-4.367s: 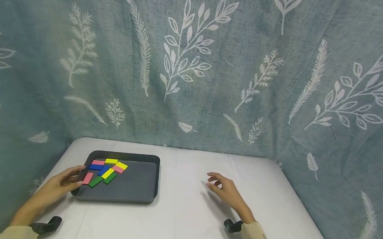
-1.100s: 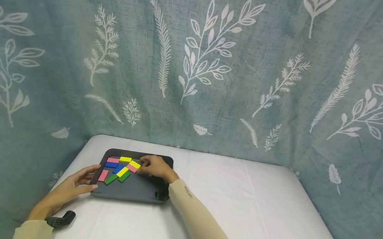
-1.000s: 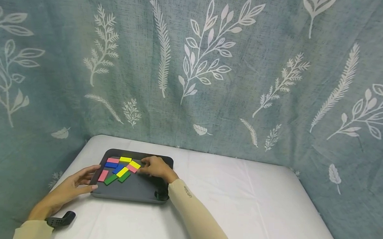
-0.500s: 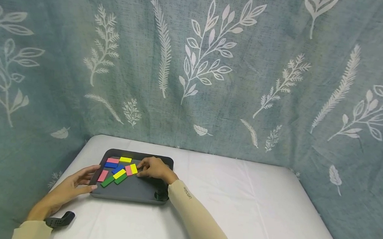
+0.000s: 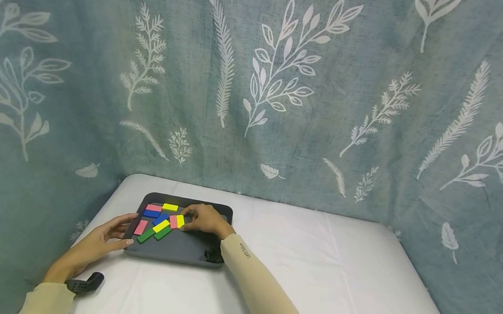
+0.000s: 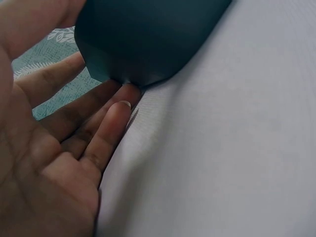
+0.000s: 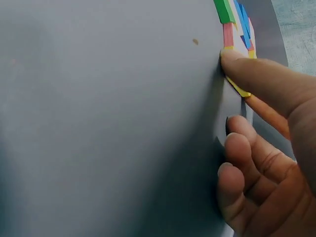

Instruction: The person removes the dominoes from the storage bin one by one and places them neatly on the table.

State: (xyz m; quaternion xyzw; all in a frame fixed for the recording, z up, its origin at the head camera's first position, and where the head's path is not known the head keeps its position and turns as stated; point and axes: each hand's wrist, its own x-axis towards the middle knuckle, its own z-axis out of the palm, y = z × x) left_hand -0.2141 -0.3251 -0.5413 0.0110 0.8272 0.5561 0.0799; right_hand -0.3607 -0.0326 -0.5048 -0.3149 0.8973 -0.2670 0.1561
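Right hand pinches the yellow block, now swung straighter with the pink block, left hand spread against the tray!

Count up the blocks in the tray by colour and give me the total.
Pink blocks: 3
Yellow blocks: 3
Blue blocks: 2
Green blocks: 2
Total blocks in sight: 10

Soft shadows, dim left wrist view
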